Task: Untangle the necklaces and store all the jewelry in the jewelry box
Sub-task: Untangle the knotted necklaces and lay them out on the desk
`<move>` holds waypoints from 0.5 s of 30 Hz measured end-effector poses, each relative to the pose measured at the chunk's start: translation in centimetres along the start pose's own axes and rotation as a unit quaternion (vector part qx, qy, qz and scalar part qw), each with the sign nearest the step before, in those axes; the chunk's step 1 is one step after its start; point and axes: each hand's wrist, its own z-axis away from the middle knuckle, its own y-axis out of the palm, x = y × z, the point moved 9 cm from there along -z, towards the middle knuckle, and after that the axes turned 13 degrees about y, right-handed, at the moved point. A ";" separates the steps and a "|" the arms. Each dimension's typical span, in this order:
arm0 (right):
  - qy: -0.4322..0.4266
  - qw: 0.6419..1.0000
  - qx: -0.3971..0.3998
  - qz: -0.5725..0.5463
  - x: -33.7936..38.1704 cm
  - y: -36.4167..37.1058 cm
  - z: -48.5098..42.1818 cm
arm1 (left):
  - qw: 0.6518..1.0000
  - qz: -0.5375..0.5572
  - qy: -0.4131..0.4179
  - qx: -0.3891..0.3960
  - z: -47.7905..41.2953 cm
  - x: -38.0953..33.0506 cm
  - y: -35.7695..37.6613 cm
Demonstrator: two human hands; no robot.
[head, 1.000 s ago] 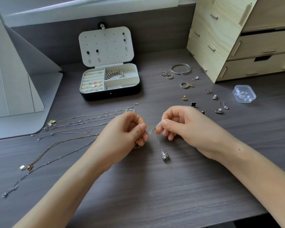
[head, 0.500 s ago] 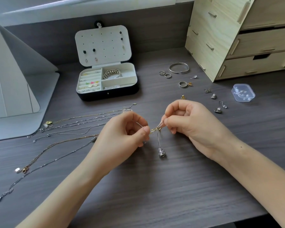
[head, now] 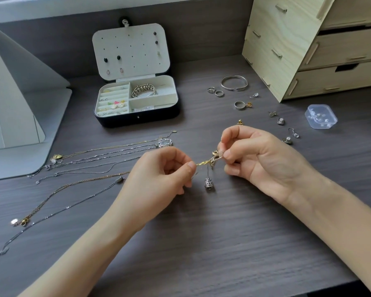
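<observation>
The left hand [head: 159, 172] pinches one end of a short gold chain [head: 202, 163] between thumb and forefinger. Its other fingers are curled into the palm, knuckles turned to the far edge of the desk [head: 223, 232]. The right hand [head: 261, 159] pinches the other end at a small gold and silver knot [head: 215, 155] with the tips of thumb and forefinger, palm facing left and its other fingers bent under.

The pulled stretch of chain runs left to right between the two pinches and rises a little toward the right. From the knot a thin silver strand drops toward the near edge, ending in a silver pendant [head: 209, 183]. Whether the pendant touches the desk I cannot tell. All this is near the middle of the desk, and both forearms come in from the near edge.

The remaining necklaces [head: 99, 159] trail from behind the left hand toward the left edge, lying roughly side by side. The jewelry box [head: 137, 118] stands open near the far edge, left of centre, with a bracelet [head: 144, 91] in its back right compartment. A bangle [head: 222, 83], rings [head: 219, 93] and earrings [head: 281, 121] lie loose toward the far right.
</observation>
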 end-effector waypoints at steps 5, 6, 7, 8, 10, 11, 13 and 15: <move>0.010 0.998 -0.022 0.066 -0.5 -0.4 -0.1 | 1.000 0.018 -0.018 0.005 0.0 0.4 0.1; 0.008 0.996 -0.028 0.079 -0.5 -0.4 -0.1 | 1.000 0.019 -0.018 0.009 0.0 0.5 0.1; 0.001 0.995 -0.038 0.097 -0.4 -0.4 -0.1 | 1.000 0.019 -0.018 0.012 0.0 0.5 0.1; -0.015 0.990 -0.053 0.131 -0.2 -0.4 0.1 | 1.000 0.020 -0.016 0.013 0.0 0.5 0.1; -0.085 0.956 -0.099 0.261 0.7 -0.3 0.4 | 0.999 0.025 -0.012 0.016 -0.1 0.4 0.1; -0.130 0.922 -0.122 0.344 1.1 0.1 0.7 | 0.999 0.030 -0.011 0.017 -0.1 0.3 0.2; -0.200 0.836 -0.148 0.489 1.2 1.4 0.9 | 0.999 0.047 -0.002 0.020 -0.1 0.0 0.4; -0.240 0.767 -0.145 0.578 0.8 2.8 1.1 | 0.998 0.059 0.012 0.024 -0.1 -0.3 0.5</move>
